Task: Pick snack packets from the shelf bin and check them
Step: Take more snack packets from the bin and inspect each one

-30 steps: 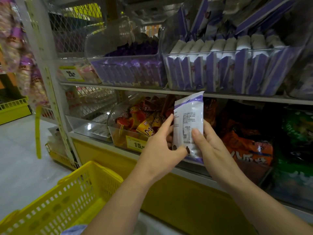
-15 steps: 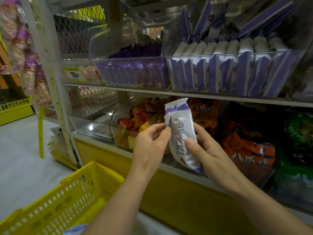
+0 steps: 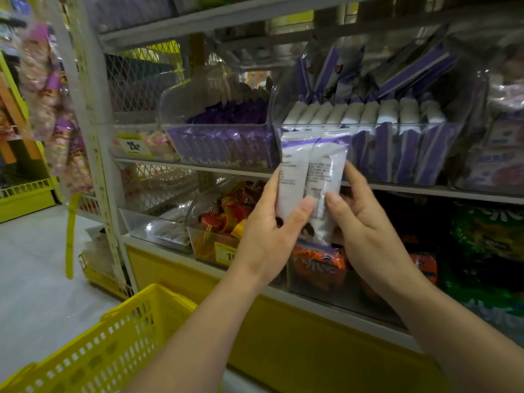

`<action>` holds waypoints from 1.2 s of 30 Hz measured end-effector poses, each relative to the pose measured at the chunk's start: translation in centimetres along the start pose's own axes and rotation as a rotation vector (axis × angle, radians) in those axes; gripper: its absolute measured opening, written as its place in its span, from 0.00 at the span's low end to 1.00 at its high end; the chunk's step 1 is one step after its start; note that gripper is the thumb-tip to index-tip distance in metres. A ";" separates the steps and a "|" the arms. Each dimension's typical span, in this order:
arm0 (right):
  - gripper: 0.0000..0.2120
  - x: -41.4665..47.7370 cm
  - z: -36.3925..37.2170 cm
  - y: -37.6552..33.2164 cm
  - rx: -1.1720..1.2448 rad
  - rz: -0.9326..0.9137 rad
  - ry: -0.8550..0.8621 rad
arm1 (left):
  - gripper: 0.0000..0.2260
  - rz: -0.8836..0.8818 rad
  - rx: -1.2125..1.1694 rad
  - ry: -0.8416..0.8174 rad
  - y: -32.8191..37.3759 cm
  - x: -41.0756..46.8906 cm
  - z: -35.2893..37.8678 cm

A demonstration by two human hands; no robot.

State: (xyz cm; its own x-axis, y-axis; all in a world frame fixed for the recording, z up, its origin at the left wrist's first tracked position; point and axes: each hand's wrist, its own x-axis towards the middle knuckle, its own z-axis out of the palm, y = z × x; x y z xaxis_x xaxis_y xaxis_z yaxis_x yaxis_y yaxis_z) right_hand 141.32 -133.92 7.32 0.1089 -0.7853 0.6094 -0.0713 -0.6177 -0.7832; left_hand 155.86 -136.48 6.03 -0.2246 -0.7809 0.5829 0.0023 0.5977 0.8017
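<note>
Open floor (image 3: 34, 268) lies to the left of the shelving, past its white upright post (image 3: 99, 165). A yellow basket (image 3: 119, 336) sits low at the front left, with its rim just beside the left forearm. To the right the shelf edges run on across the view, packed with goods. The snack packet (image 3: 310, 171) stands upright in the air just in front of the clear shelf bin (image 3: 411, 124) on the upper shelf. Its top overlaps the bin's front wall and its lower end hangs in front of the orange bags (image 3: 317, 265) below. Both hands hold it by its lower half. The left hand (image 3: 266, 239) has its grip closed on the left edge, thumb laid across the facing side and fingers curled behind. The right hand (image 3: 368, 234) pinches the right edge the same way, thumb on the front near the left thumb and fingers behind. The packet is white with a purple band near the top, and a seam runs down its middle. It carries blocks of small print, too blurred to read. The bin holds a row of matching white-and-purple packets standing on edge. A yellow price tag (image 3: 133, 144) on the far-left bin reads "25". Another yellow tag (image 3: 225, 254), on the lower bin of red and orange sweets (image 3: 226, 211), shows a "1" before the left hand covers it. The white lettering on the orange bags cannot be made out.
</note>
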 end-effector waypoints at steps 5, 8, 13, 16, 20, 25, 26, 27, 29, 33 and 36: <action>0.34 3.4 -1.5 -3.8 -0.117 -0.031 -0.012 | 0.31 0.063 0.080 0.000 4.1 2.9 -0.9; 0.30 5.6 -2.4 -5.8 -0.121 0.018 0.004 | 0.31 0.065 0.120 0.021 6.2 5.0 -1.4; 0.15 8.7 -3.5 -7.7 0.095 0.144 0.114 | 0.36 0.051 -0.131 0.028 8.8 8.3 -1.9; 0.16 10.2 -3.9 -8.5 0.038 0.186 0.083 | 0.30 0.115 -0.115 0.089 9.5 9.8 -1.3; 0.12 13.0 -5.7 -10.0 -0.267 0.197 -0.052 | 0.15 0.230 0.003 0.267 10.1 12.4 -1.4; 0.09 17.6 -10.0 -10.9 -0.943 0.120 -0.115 | 0.11 0.421 0.386 0.227 10.1 15.9 -1.2; 0.09 18.6 -10.6 -10.9 -1.042 0.127 -0.143 | 0.11 0.426 0.450 0.185 10.1 16.8 -1.0; 0.09 19.5 -11.1 -10.8 -1.129 0.139 -0.176 | 0.12 0.412 0.502 0.142 10.0 17.7 -0.9; 0.10 21.1 -11.7 -10.6 -1.284 0.131 -0.238 | 0.13 0.363 0.590 0.063 9.8 19.6 -0.6; 0.12 23.6 -12.3 -10.0 -1.457 0.133 -0.386 | 0.14 0.355 0.686 0.025 9.7 22.5 0.0; 0.15 24.9 -12.3 -9.2 -1.501 0.175 -0.443 | 0.15 0.359 0.724 0.056 9.5 23.9 0.6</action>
State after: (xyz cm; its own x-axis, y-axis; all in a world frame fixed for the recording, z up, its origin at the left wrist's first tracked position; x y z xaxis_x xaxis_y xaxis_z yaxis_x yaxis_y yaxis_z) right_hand 132.51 -148.26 31.22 0.2454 -0.9409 0.2336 -0.9643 -0.2122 0.1583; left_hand 149.94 -149.38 27.53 -0.2807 -0.5152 0.8098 -0.5704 0.7681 0.2909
